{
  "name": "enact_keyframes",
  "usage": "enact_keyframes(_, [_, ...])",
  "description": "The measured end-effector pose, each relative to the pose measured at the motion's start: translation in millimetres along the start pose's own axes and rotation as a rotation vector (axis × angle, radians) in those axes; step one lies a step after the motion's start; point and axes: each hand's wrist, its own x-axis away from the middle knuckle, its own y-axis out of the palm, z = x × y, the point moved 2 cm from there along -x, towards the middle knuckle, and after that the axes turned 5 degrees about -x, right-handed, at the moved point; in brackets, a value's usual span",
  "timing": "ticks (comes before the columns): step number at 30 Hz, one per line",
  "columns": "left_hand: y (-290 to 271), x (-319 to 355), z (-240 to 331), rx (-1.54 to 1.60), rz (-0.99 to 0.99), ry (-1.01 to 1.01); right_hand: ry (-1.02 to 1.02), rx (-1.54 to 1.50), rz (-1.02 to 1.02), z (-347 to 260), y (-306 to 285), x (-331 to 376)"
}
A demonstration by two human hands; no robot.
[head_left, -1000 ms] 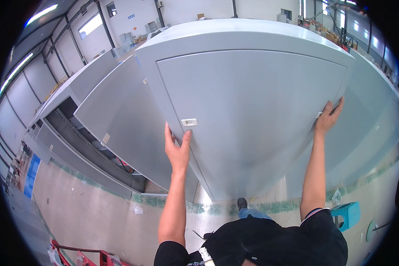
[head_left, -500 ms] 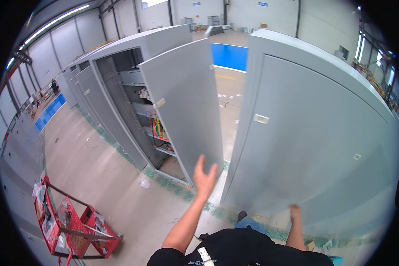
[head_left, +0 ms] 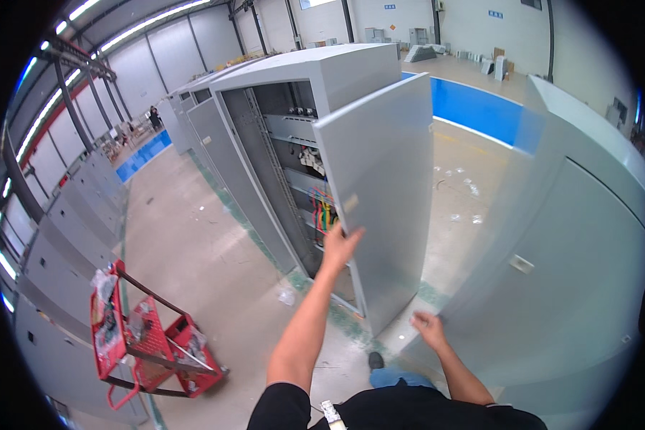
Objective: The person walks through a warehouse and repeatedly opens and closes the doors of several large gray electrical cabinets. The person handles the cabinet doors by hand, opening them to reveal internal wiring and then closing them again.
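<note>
A tall grey electrical cabinet (head_left: 264, 208) stands ahead with its door (head_left: 390, 193) swung outward. My left hand (head_left: 342, 246) is at the door's free edge below the pale latch, thumb over the outer face and fingers around the edge. Inside the cabinet, bundled wires (head_left: 325, 213) in red, yellow and green show beside the edge, with metal rails above them. My right hand (head_left: 428, 330) hangs lower, between this door and another grey cabinet (head_left: 552, 265) on the right. Its fingers are partly curled and apart, holding nothing.
A red tool trolley (head_left: 154, 333) with tools and plastic bags stands at lower left. More grey cabinets (head_left: 64, 236) line the left side. Plastic scraps (head_left: 466, 183) lie on the floor behind the door, near a blue floor strip (head_left: 473, 107).
My view has turned left. My left hand has gone from open in the air to the door's edge. My right hand has come up from beside the right-hand cabinet toward the middle.
</note>
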Motion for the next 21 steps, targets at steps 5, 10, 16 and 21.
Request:
enact_keyframes(5, [-6,72,33,-0.230,-0.241,-0.014,-0.399,-0.243,0.483,-168,48,-114])
enact_keyframes(10, [-46,110,49,-0.149,-0.193,-0.224,-0.680,-0.263,0.911,-253,4,-224])
enact_keyframes(16, [-147,154,23,-0.171,-0.207,-0.517,-0.555,-0.245,0.555,-258,-20,-311])
enact_keyframes(21, [-221,236,-53,0.275,0.112,-0.562,-0.426,-0.074,0.093,-214,-8,-305])
